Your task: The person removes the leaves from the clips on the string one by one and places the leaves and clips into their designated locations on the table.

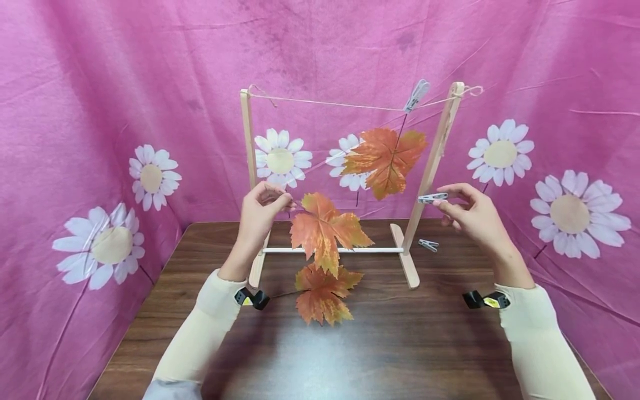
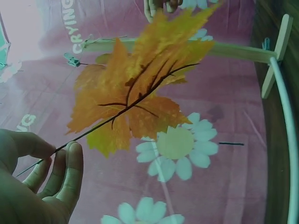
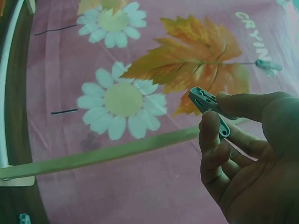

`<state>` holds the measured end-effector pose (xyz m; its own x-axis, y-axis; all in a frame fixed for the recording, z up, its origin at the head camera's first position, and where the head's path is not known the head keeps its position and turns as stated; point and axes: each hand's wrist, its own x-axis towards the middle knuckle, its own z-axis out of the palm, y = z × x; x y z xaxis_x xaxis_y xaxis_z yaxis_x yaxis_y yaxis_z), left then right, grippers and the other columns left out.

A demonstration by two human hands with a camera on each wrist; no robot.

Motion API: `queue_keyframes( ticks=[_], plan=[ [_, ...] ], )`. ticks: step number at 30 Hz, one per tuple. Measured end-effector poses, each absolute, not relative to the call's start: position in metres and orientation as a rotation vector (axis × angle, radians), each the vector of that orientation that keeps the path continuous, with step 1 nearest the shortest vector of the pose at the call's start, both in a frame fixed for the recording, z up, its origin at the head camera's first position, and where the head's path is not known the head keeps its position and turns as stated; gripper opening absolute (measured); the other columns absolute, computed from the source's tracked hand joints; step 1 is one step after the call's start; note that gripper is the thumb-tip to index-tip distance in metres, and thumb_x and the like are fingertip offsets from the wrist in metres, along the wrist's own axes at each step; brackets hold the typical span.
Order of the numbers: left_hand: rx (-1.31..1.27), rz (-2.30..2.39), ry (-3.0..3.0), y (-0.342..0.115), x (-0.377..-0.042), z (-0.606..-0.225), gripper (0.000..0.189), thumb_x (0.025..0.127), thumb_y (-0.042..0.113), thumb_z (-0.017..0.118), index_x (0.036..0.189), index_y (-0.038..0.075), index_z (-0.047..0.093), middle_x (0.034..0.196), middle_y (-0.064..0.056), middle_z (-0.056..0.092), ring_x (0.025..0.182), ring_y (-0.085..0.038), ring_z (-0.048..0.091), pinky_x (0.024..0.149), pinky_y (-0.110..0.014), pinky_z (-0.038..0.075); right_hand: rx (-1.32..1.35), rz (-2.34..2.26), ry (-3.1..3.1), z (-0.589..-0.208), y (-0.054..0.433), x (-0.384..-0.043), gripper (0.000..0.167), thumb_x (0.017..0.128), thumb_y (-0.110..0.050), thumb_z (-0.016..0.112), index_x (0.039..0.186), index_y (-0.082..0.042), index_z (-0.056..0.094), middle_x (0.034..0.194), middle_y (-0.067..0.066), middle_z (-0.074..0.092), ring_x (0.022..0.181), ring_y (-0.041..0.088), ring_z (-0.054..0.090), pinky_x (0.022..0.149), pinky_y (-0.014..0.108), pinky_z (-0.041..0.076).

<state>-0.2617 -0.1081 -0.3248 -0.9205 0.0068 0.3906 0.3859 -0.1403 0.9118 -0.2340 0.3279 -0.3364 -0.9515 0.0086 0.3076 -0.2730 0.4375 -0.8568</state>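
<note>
My left hand pinches the thin dark stem of an orange maple leaf between thumb and fingertips; the leaf's veined underside faces the left wrist view. My right hand holds a grey clothespin between thumb and fingers, near the rack's right post; its tip points left. A second maple leaf hangs by its stem from another clothespin clipped on the string. On the table below the held leaf lies a third maple leaf.
The wooden rack has a left post, a right post and a white bottom bar. A loose clothespin lies on the brown table beside the right foot. Pink flowered cloth surrounds the table.
</note>
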Motion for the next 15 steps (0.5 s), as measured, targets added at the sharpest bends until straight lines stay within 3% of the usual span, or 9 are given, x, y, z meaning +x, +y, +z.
queue_keyframes(
  ticks=[5,9,15],
  plan=[
    [-0.416,-2.22,-1.782,-0.107,-0.256,-0.34,0.013,0.096,-0.012,0.067,0.095,0.0,0.063,0.081,-0.003,0.075,0.072,-0.015,0.077,0.075,-0.032,0.067,0.178,1.495,-2.458,-0.354,0.336,-0.233,0.035,0.103,-0.02,0.072,0.138,-0.017,0.069,0.081,-0.022,0.074,0.06,0.005,0.069,0.048,0.021,0.051],
    [-0.389,-2.252,-1.727,-0.107,-0.252,-0.354,0.014,0.095,-0.014,0.065,0.095,-0.001,0.062,0.079,-0.002,0.074,0.072,-0.015,0.076,0.075,-0.032,0.067,0.115,1.485,-2.485,-0.369,0.341,-0.235,0.028,0.102,-0.023,0.074,0.13,-0.022,0.071,0.075,-0.022,0.072,0.06,0.003,0.068,0.049,0.022,0.051],
    [-0.341,-2.266,-1.709,-0.106,-0.247,-0.373,0.013,0.095,-0.015,0.065,0.095,-0.002,0.062,0.08,-0.003,0.074,0.072,-0.014,0.076,0.075,-0.032,0.067,0.095,1.532,-2.486,-0.388,0.345,-0.236,0.031,0.1,-0.021,0.076,0.128,-0.011,0.066,0.076,-0.023,0.071,0.059,0.003,0.068,0.048,0.023,0.05]
  ],
)
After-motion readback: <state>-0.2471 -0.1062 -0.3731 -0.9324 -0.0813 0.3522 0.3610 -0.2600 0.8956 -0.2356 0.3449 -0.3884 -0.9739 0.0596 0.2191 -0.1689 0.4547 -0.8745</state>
